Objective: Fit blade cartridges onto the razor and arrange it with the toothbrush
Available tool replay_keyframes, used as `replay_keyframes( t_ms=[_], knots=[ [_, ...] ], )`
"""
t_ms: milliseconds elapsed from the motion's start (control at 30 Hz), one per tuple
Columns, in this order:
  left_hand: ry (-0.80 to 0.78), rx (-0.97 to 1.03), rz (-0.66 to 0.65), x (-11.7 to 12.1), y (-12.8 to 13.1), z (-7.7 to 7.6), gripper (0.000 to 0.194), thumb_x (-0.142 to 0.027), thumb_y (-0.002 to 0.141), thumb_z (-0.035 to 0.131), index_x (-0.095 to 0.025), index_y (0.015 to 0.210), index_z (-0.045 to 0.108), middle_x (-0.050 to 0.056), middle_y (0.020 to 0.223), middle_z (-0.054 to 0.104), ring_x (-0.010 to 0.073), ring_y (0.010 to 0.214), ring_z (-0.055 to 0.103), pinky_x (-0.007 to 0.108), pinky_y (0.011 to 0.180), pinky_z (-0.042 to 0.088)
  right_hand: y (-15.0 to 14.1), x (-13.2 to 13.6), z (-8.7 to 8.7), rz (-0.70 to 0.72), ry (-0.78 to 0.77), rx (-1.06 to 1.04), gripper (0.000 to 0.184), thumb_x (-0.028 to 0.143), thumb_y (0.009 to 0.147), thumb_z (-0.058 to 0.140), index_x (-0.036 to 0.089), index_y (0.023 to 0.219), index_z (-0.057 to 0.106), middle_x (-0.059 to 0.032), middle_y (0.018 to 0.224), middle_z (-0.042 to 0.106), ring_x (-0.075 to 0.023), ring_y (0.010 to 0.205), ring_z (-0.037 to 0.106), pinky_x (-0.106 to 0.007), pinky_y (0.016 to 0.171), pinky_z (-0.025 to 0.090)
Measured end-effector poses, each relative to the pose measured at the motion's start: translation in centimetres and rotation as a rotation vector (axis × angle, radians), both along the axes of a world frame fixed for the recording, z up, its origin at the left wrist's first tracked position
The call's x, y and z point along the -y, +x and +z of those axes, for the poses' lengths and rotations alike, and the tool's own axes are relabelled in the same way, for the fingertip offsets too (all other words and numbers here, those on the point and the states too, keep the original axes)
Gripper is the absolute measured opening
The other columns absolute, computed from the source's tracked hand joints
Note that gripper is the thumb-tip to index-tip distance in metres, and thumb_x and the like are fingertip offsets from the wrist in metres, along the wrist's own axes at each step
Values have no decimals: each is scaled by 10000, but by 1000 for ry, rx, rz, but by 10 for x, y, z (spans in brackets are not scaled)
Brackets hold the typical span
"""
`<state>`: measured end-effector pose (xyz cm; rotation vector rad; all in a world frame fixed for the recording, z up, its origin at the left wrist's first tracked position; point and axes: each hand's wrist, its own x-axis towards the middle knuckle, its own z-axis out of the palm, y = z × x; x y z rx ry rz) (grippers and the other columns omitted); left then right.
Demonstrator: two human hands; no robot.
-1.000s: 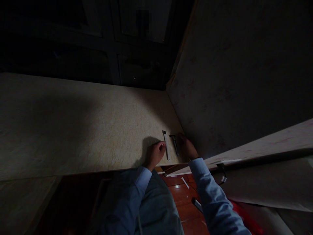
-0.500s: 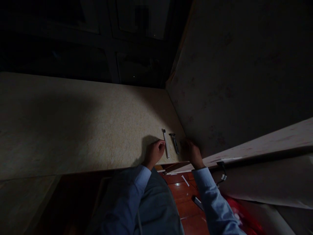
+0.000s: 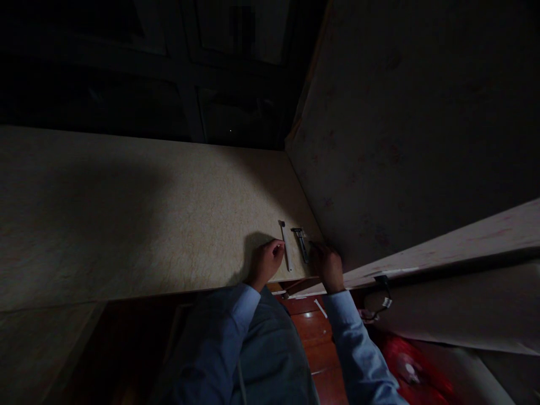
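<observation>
A white toothbrush with a dark head lies lengthwise near the front edge of the pale marbled counter. To its right is a dark-handled razor, its head pointing away from me. My left hand rests on the counter with fingers curled together, thumb and forefinger close against the toothbrush's left side; nothing shows in them. Just right of the razor, my right hand has its fingers drawn together toward the handle. Its fingertips are in deep shadow, and a faint, clear-looking bit shows between them and the razor head.
A patterned wall bounds the counter on the right, with dark window panes behind. Below the front edge are a reddish floor with a white strip, a cable and a red plastic bag.
My right hand has shifted slightly left, closer to the razor, and a faint clear bit now shows by the razor head. My left hand and the toothbrush stay in place.
</observation>
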<state>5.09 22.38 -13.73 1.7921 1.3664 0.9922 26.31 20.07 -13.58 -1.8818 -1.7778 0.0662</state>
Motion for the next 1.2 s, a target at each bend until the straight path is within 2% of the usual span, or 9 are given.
replay_keyframes(
  t_ms=[400,600,667,733,833,967,1100,1200],
  knots=[
    [30,2,5,1,-1,0,208,-232,954,548,-187,1035,735,30,910,757,132,774,681,212,707,460,-5,5,0,-27,63,-44,391,351,946,451,140,1077,754,-158,935,706,-242,820,625,-332,747,452],
    [41,91,8,2,0,-2,224,-263,944,552,-178,1032,740,28,843,741,129,727,661,216,689,464,-14,32,6,-71,238,-144,382,347,942,461,109,1050,740,-147,924,672,-227,789,600,-334,716,468],
    [34,192,6,4,0,-3,234,-279,938,544,-170,1016,736,31,834,736,128,715,659,214,685,477,-31,44,9,6,246,-238,329,316,954,488,120,1047,736,-124,918,678,-194,741,605,-305,673,471],
    [18,305,19,6,-5,-5,248,-301,930,536,-163,1000,730,44,867,742,134,740,672,215,691,497,-56,54,12,186,193,-323,285,302,970,509,144,1034,738,-99,875,681,-181,737,621,-286,673,488],
    [7,389,79,10,-27,-8,272,-353,901,556,-161,992,727,69,940,753,157,805,694,233,726,527,-100,58,15,397,123,-435,251,291,992,527,162,1022,740,-101,923,697,-186,843,655,-284,739,507],
    [8,418,209,11,-84,-13,326,-370,869,556,-156,1048,723,75,932,747,149,702,680,245,665,534,-145,45,13,540,27,-541,245,297,1014,522,191,1021,743,-71,943,700,-168,897,658,-272,800,503],
    [34,424,421,12,-140,-12,340,-411,801,602,-142,969,725,75,833,725,150,657,645,223,550,485,-172,21,4,570,27,-575,262,308,1017,517,175,985,740,-67,916,696,-164,879,657,-270,797,492],
    [6,565,523,15,-160,-10,368,-438,758,628,-131,945,709,40,696,662,128,560,586,200,466,422,-181,10,-6,527,70,-512,273,314,1008,523,159,943,738,-75,878,690,-176,827,648,-280,738,480]
  ],
)
